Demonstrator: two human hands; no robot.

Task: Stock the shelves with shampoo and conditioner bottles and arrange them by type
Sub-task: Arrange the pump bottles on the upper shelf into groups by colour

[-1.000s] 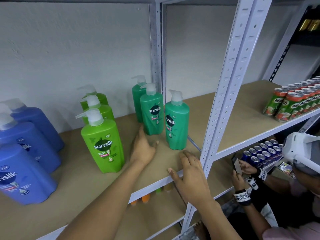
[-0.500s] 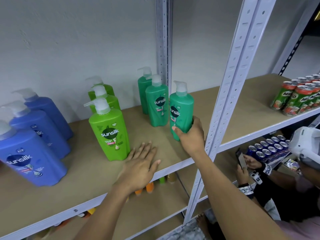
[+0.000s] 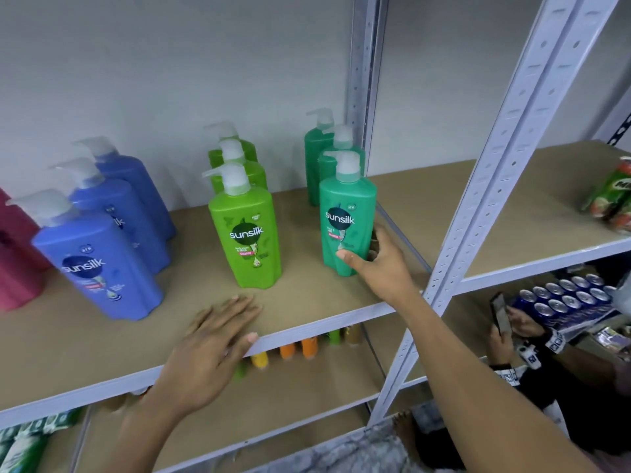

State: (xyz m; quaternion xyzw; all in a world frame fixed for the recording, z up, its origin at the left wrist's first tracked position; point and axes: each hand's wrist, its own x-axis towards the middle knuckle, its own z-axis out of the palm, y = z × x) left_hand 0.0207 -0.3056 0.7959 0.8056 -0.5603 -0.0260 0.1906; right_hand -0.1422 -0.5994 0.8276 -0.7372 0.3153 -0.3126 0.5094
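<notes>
A board shelf (image 3: 307,302), matt brown with a white metal front edge, crosses the frame from the lower left to the centre right, carried by perforated white steel uprights (image 3: 495,186). Four sorts of pump bottles stand on it in files running front to back, all glossy plastic with waisted bases and translucent pump heads. At the left edge is a pink bottle (image 3: 13,254). Then come three blue bottles (image 3: 99,268), three lime-green bottles (image 3: 247,240) at centre, and three teal bottles (image 3: 319,158).

The front teal bottle (image 3: 345,227) stands right of centre with its long axis vertical. Its "sunsilk" label faces the camera and its nozzle points to frame left.

The right hand (image 3: 382,264) grasps this bottle low down, with the thumb across the front and the fingers curled round the far side. The left hand (image 3: 208,349) lies flat on the shelf's front edge at lower centre, fingers (image 3: 235,307) straight and released, holding nothing.

Green printed cans (image 3: 611,196) stand on the next bay at the right edge. Blue cans (image 3: 563,298) sit packed together on the tier below. Small orange bottles (image 3: 297,348) show under the shelf edge.
</notes>
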